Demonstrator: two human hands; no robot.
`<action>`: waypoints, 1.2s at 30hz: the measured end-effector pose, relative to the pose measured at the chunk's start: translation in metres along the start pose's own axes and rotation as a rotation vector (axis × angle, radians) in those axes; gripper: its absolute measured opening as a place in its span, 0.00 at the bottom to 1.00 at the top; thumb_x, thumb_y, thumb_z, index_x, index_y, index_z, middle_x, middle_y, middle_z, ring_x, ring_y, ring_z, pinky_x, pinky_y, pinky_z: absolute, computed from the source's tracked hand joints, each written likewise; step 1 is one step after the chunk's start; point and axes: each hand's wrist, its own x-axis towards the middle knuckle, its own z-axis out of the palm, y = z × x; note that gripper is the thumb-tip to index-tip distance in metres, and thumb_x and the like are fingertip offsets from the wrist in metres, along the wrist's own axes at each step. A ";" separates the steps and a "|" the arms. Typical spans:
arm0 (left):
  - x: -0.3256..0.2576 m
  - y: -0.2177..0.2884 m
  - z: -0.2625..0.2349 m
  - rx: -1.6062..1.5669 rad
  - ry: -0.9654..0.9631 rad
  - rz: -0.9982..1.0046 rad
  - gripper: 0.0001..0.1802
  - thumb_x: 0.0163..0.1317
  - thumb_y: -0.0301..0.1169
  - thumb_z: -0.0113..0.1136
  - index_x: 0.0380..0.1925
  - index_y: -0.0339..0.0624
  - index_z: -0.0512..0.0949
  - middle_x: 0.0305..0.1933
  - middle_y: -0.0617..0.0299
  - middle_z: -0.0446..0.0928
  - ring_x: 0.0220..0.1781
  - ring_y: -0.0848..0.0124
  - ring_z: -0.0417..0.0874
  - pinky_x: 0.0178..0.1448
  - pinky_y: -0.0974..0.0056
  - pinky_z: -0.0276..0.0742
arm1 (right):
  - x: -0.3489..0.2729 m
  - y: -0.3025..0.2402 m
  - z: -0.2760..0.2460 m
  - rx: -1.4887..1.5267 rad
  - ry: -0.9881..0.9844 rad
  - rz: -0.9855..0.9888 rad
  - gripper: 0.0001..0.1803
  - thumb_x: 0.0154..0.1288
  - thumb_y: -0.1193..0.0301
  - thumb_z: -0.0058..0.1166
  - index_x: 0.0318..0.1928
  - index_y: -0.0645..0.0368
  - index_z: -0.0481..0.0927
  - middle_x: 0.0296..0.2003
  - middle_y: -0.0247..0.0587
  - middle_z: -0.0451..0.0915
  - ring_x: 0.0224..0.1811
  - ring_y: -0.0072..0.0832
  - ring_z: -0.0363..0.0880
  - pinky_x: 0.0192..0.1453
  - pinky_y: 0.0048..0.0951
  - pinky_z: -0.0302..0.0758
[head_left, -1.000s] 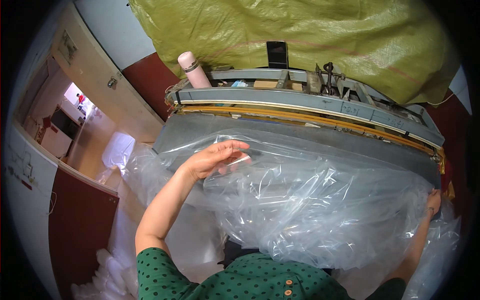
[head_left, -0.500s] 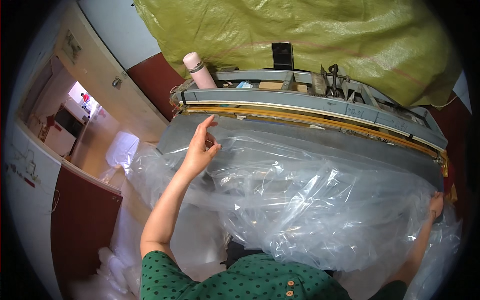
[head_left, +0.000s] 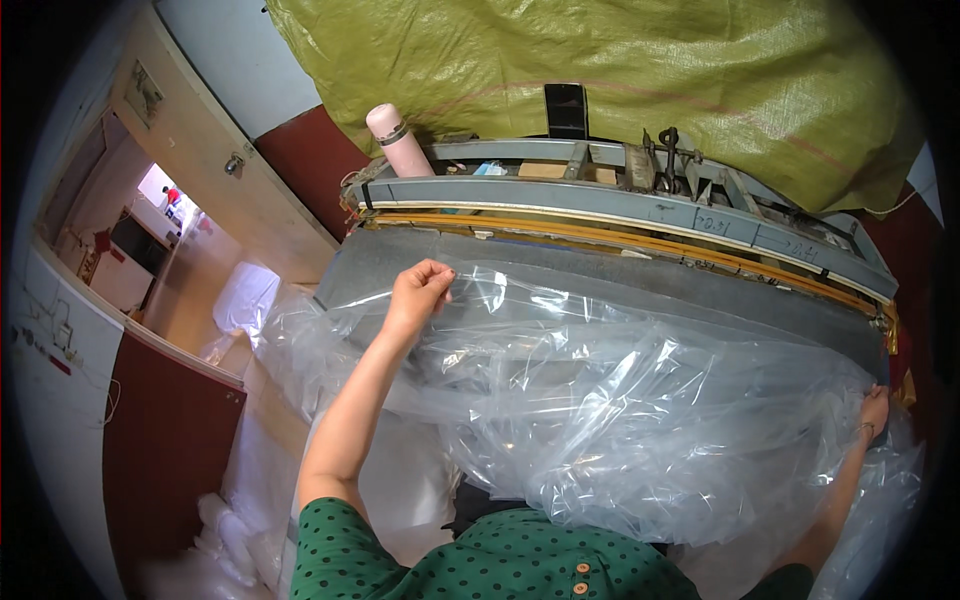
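Observation:
A large sheet of clear plastic film [head_left: 600, 400] lies in loose, shiny folds over a grey work surface [head_left: 400, 252] and hangs down toward my body. My left hand [head_left: 420, 292] pinches the film's far edge near the left end of the surface, thumb against fingers, and the edge is lifted slightly there. Out at the far right, my right hand [head_left: 873, 408] is closed on the film by the right end of the surface. Its fingertips are partly hidden.
Behind the surface runs a long grey metal frame [head_left: 620, 203] with an orange-yellow strip. On it stand a pink thermos [head_left: 398, 142], a black phone [head_left: 566, 110] and a metal clamp [head_left: 668, 160]. A green-yellow tarp [head_left: 640, 60] hangs behind. An open door [head_left: 215, 150] is at left; more film heaps below it.
My left hand has come down and slightly right, its fingers closing from a loose curl into a pinch on the film's edge. The right hand stays in place.

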 end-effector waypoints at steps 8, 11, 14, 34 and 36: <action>0.029 -0.045 0.018 0.353 0.274 0.095 0.08 0.56 0.33 0.57 0.29 0.40 0.79 0.17 0.61 0.76 0.18 0.74 0.77 0.25 0.68 0.68 | -0.005 -0.003 -0.011 0.019 -0.020 0.019 0.16 0.67 0.60 0.39 0.39 0.61 0.71 0.37 0.58 0.76 0.42 0.56 0.72 0.41 0.48 0.68; 0.028 -0.042 0.020 0.457 0.396 0.139 0.10 0.54 0.37 0.58 0.27 0.41 0.80 0.19 0.60 0.78 0.21 0.69 0.78 0.28 0.64 0.70 | -0.009 -0.012 -0.013 0.012 -0.030 0.043 0.16 0.67 0.60 0.38 0.38 0.61 0.71 0.37 0.58 0.76 0.42 0.56 0.72 0.41 0.47 0.69; 0.032 -0.053 0.015 0.519 0.450 0.181 0.11 0.52 0.38 0.59 0.26 0.41 0.80 0.21 0.58 0.78 0.23 0.64 0.79 0.30 0.62 0.70 | -0.008 -0.019 -0.014 -0.014 -0.064 0.043 0.16 0.67 0.60 0.38 0.38 0.61 0.71 0.37 0.58 0.76 0.42 0.56 0.72 0.41 0.47 0.69; 0.034 -0.042 0.030 0.703 0.619 0.272 0.10 0.52 0.37 0.61 0.32 0.45 0.76 0.20 0.55 0.77 0.26 0.54 0.78 0.29 0.56 0.70 | -0.010 -0.010 -0.008 0.056 0.028 0.027 0.13 0.65 0.61 0.43 0.37 0.58 0.73 0.35 0.55 0.77 0.40 0.54 0.73 0.40 0.44 0.69; 0.034 -0.041 0.028 0.670 0.606 0.288 0.09 0.52 0.36 0.61 0.30 0.45 0.78 0.22 0.55 0.78 0.27 0.54 0.79 0.30 0.57 0.71 | -0.012 -0.011 -0.009 0.104 0.032 0.032 0.14 0.64 0.60 0.45 0.37 0.57 0.74 0.34 0.53 0.77 0.38 0.51 0.74 0.40 0.42 0.69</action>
